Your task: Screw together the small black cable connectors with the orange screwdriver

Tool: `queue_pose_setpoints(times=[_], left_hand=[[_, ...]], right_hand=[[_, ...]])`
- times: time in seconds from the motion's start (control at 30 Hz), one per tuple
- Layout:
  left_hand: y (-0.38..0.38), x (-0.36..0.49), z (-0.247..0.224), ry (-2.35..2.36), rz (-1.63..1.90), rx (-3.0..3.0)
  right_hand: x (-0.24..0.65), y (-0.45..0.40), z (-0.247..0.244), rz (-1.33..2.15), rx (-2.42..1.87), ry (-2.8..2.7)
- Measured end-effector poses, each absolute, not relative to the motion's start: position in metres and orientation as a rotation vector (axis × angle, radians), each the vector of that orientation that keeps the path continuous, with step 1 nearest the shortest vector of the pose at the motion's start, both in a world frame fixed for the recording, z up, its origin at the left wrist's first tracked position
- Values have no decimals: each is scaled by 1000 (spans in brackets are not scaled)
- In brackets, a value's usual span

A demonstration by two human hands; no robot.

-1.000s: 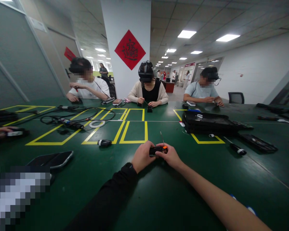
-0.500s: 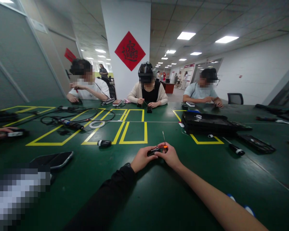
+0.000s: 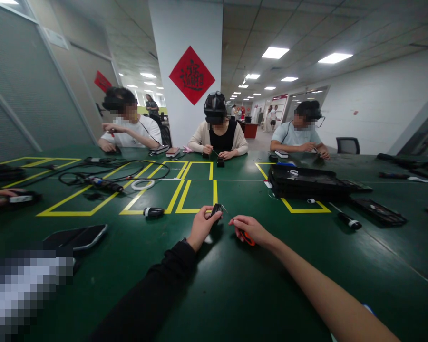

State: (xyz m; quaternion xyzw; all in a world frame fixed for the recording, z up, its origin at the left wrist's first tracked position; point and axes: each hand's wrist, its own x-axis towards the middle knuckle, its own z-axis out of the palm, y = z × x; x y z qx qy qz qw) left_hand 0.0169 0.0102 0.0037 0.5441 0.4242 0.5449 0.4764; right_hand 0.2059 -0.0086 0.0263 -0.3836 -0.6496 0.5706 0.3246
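Over the green table, my left hand (image 3: 201,227) is closed around a small black part (image 3: 217,211), whose exact kind I cannot make out. To its right, my right hand (image 3: 250,229) grips a screwdriver (image 3: 248,238) with an orange handle. The handle sits partly hidden under the palm, and the thin metal shaft points up and left from the fingertips towards the black part. Whether the tip touches the part is too fine to tell. A gap separates the two hands.
A black-and-white cylindrical piece (image 3: 153,212) lies left of my hands. Black trays (image 3: 305,180) and another screwdriver (image 3: 349,221) are to the right. Cables (image 3: 105,183) and a white ring (image 3: 142,185) lie far left. Several people sit around the table.
My hands have moved apart. The screwdriver has swung from upright to pointing left at the black part, which is now tilted up in my left hand.
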Motion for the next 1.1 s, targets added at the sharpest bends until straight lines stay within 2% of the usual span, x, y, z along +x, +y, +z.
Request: queue_pose_setpoints(times=[0.77,1.1], left_hand=[[20,6,-5,1194,1342,1725],[11,8,8,1203,1310,1672]], right_hand=[[211,-5,25,1579,-1015,-1726],[208,0,16,1343,-1180,-1426]])
